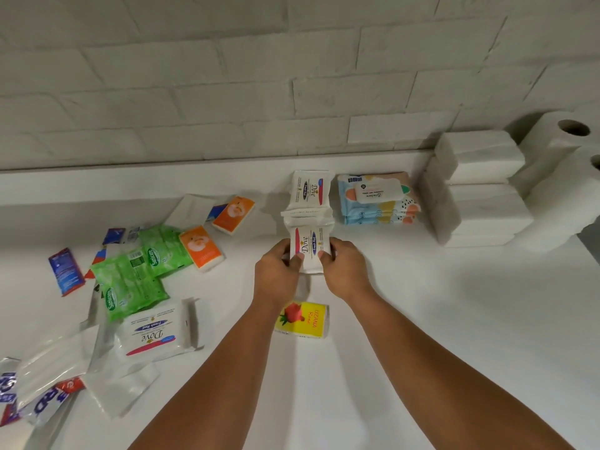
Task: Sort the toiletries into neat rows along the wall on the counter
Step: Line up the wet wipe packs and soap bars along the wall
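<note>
Between left grip, right grip, Dove pack

- Counter – white, running along a brick wall.
- Far right: paper rolls against the wall, with napkin stacks just left of them.
- Next left: a wipes stack.
- Centre: far Dove pack by the wall, and near Dove pack in line with it, end to end.
- Nearer, centre: a yellow pack, lying apart.
- Left – a loose scatter: two orange packs, overlapping green packs, a third Dove pack, blue sachets.
- Near left edge: clear wrappers.
</note>
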`<state>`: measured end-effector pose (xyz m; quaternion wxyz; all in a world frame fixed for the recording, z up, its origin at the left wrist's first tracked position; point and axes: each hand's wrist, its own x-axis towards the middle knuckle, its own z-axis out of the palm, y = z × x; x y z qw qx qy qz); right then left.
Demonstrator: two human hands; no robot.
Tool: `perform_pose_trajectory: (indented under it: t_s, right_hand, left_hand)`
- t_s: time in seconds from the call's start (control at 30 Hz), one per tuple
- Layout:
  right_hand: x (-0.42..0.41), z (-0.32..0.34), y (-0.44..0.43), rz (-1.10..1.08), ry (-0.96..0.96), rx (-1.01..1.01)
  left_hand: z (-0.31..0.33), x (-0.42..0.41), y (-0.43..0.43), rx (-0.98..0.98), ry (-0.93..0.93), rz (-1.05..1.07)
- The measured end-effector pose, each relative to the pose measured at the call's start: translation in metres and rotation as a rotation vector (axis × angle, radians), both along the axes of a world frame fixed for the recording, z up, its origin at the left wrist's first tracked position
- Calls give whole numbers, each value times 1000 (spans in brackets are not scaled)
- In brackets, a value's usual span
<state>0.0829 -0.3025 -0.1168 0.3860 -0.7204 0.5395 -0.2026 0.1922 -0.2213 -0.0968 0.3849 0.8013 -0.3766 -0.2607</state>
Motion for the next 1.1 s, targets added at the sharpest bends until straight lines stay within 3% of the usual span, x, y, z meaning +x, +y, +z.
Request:
perform_pose_trajectory:
  t_s: [0.3, 0.67, 0.8, 0.93, 1.1]
  right_hand:
    - [-27, 3, 46, -173, -100, 31]
    - [-20, 4, 126, -208, -140, 92]
    - [-6, 10, 150, -207, -128, 107]
    - [23, 16, 175, -113, -52, 110]
    - [66, 24, 201, 32, 131, 30]
  left_hand:
    - [-7, -9, 33, 103, -43, 88]
    - [-23, -4, 87, 99, -179, -46]
    - [-8, 15, 110, 12, -219, -84]
    - [8, 51, 145, -92, -340, -140]
    - [21, 116, 185, -48, -425, -153]
